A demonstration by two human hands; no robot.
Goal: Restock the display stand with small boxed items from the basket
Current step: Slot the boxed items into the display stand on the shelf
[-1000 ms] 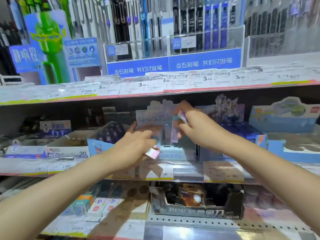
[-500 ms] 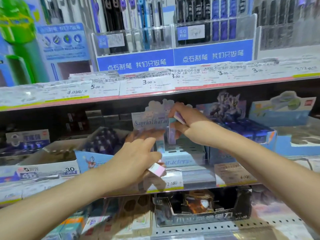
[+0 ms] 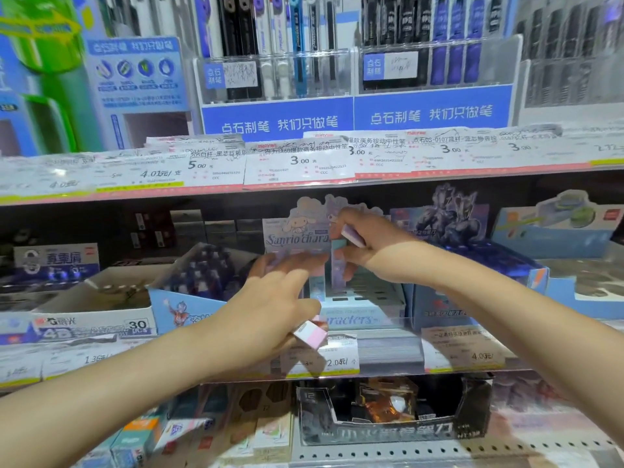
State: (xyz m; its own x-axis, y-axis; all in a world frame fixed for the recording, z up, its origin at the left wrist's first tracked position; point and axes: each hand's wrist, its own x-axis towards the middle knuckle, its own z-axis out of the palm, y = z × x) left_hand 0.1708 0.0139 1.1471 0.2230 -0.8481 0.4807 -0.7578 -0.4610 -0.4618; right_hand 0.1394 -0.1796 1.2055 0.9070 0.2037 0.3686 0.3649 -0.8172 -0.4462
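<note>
Shop shelves (image 3: 304, 376) with paper price tags are seen behind the hands, and the pastel cardboard display stand (image 3: 358, 298) sits on the middle one. A pink-and-white small box (image 3: 310, 334) is pinched under the left hand (image 3: 270, 298), whose fingers are stretched out; another small box (image 3: 353, 235) is gripped by the right hand (image 3: 374, 251) above the stand. The upright boxes (image 3: 329, 271) are probably light, smooth card, so they could be knocked over by a careless push. No basket is visible.

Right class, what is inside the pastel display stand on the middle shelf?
A few small upright boxes stand in the display stand, with bare slots in front. The hands cover whatever sits further back.
</note>
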